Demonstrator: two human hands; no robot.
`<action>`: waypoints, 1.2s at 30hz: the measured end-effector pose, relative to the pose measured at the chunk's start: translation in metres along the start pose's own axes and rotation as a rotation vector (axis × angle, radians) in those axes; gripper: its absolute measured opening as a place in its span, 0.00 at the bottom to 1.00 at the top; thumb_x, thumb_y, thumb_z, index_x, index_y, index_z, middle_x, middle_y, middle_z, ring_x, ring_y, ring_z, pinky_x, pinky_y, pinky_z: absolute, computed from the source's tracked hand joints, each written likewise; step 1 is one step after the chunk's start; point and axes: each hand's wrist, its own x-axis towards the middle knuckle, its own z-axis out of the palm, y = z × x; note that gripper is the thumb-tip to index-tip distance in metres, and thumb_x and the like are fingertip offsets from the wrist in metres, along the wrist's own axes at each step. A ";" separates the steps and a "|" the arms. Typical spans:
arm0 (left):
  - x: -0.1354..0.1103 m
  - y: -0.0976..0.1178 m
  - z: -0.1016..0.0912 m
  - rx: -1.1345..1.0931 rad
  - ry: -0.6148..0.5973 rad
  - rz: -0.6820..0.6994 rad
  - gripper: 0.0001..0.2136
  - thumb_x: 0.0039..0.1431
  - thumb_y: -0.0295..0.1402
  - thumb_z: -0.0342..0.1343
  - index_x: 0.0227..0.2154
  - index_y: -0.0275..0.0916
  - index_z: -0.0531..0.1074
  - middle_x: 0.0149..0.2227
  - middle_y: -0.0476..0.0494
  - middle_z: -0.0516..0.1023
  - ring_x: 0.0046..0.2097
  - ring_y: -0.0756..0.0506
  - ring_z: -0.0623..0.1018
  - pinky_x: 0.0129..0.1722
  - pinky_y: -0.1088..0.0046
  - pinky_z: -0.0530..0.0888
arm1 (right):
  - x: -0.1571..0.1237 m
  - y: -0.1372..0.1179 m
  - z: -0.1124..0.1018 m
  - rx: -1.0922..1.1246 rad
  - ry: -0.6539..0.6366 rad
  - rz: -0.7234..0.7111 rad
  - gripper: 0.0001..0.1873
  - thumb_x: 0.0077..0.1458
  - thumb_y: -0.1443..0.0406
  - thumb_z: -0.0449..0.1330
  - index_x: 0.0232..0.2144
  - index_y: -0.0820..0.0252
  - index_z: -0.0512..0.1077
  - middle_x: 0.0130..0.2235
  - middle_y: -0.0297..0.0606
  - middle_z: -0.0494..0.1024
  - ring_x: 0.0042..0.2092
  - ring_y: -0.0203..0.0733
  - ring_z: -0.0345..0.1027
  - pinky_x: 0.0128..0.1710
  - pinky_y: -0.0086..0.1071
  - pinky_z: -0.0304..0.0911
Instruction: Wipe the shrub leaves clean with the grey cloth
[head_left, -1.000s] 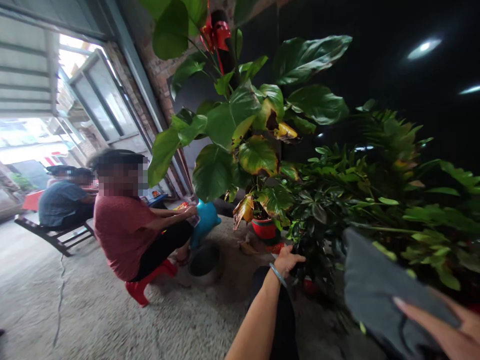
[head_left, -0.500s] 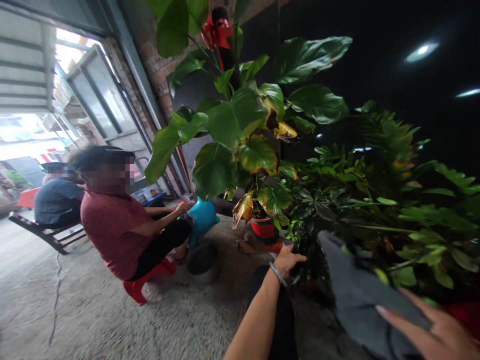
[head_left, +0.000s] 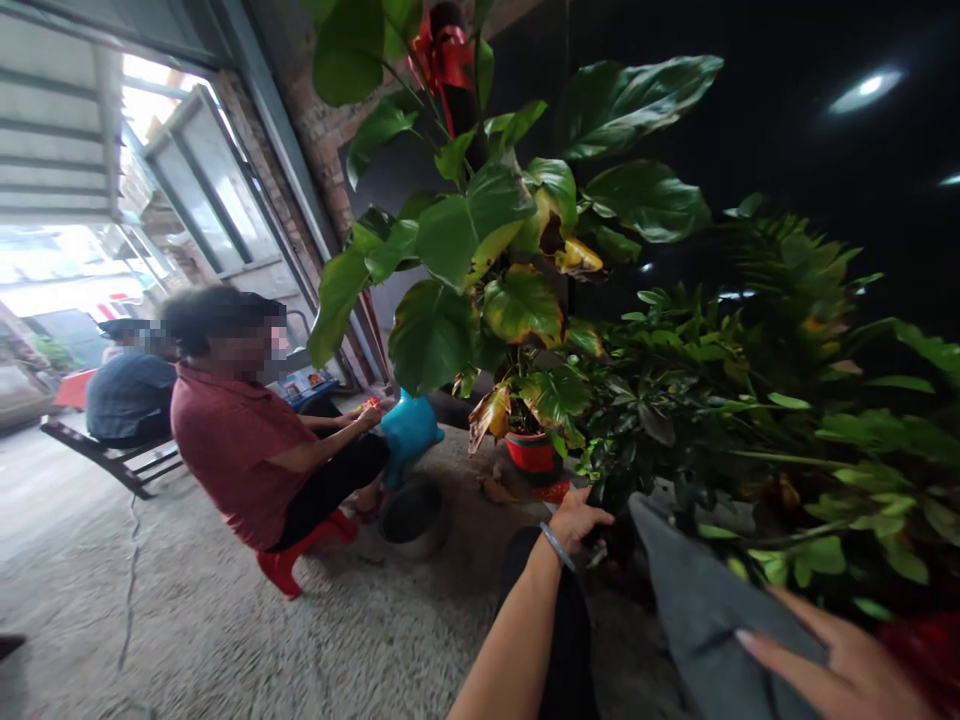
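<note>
Big-leaved plant [head_left: 480, 230] towers over its red pot [head_left: 529, 451]; beside it the dense bushy plant [head_left: 697, 400] fills the right. Low down, a grey cloth [head_left: 697, 610] lies against that foliage, right hand [head_left: 832, 670] flat on it, fingers stretched out. Left hand [head_left: 581, 518] curls into the bush's lower leaves, and whether it grips anything, can't tell

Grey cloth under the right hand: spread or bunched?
Spread: the grey cloth lies as a flat sheet against the green leafy plant, the right hand pressed flat on it, fingers extended.
</note>
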 end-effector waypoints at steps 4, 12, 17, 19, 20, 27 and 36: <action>0.001 0.001 0.000 0.019 -0.009 -0.007 0.08 0.38 0.21 0.58 0.24 0.37 0.70 0.20 0.55 0.70 0.20 0.53 0.67 0.21 0.77 0.65 | 0.034 -0.027 -0.033 -0.138 0.231 0.085 0.16 0.38 0.46 0.55 0.27 0.44 0.71 0.30 0.54 0.80 0.39 0.70 0.75 0.40 0.55 0.67; 0.002 -0.002 0.007 0.036 0.081 -0.001 0.08 0.40 0.20 0.58 0.26 0.36 0.73 0.17 0.57 0.67 0.20 0.54 0.66 0.21 0.80 0.65 | 0.001 -0.023 0.029 -0.036 -0.003 -0.054 0.17 0.22 0.54 0.58 0.24 0.46 0.71 0.36 0.49 0.84 0.46 0.68 0.75 0.50 0.50 0.67; -0.002 0.003 0.001 0.067 0.041 -0.037 0.07 0.40 0.19 0.57 0.24 0.36 0.71 0.16 0.56 0.68 0.18 0.54 0.66 0.19 0.79 0.64 | 0.009 -0.016 -0.033 -0.112 0.182 0.042 0.13 0.29 0.49 0.61 0.22 0.43 0.71 0.30 0.49 0.83 0.39 0.68 0.77 0.40 0.52 0.70; -0.003 0.005 0.003 0.088 0.033 -0.050 0.07 0.41 0.19 0.56 0.23 0.37 0.69 0.16 0.57 0.68 0.18 0.54 0.66 0.19 0.79 0.64 | 0.033 -0.029 -0.043 -0.272 0.252 0.005 0.12 0.40 0.47 0.55 0.23 0.44 0.70 0.27 0.51 0.81 0.32 0.66 0.76 0.34 0.51 0.70; -0.004 0.006 0.004 0.094 0.034 -0.054 0.07 0.41 0.19 0.56 0.23 0.37 0.69 0.16 0.57 0.68 0.18 0.54 0.66 0.19 0.79 0.64 | 0.044 -0.035 -0.039 -0.336 0.258 -0.018 0.14 0.43 0.48 0.53 0.24 0.46 0.70 0.26 0.52 0.80 0.30 0.65 0.75 0.33 0.51 0.69; -0.001 0.001 0.009 0.086 0.092 -0.018 0.07 0.42 0.21 0.61 0.22 0.36 0.69 0.16 0.57 0.66 0.20 0.54 0.66 0.21 0.79 0.64 | 0.016 -0.008 0.036 -0.300 -0.011 -0.242 0.15 0.34 0.59 0.57 0.28 0.51 0.78 0.39 0.46 0.85 0.45 0.60 0.78 0.46 0.43 0.71; 0.004 -0.002 0.002 0.082 0.037 -0.049 0.07 0.43 0.22 0.62 0.23 0.37 0.69 0.16 0.57 0.67 0.19 0.54 0.66 0.19 0.80 0.64 | 0.042 -0.023 -0.041 -0.333 0.337 -0.001 0.17 0.45 0.48 0.54 0.27 0.48 0.76 0.26 0.56 0.79 0.29 0.67 0.75 0.32 0.56 0.70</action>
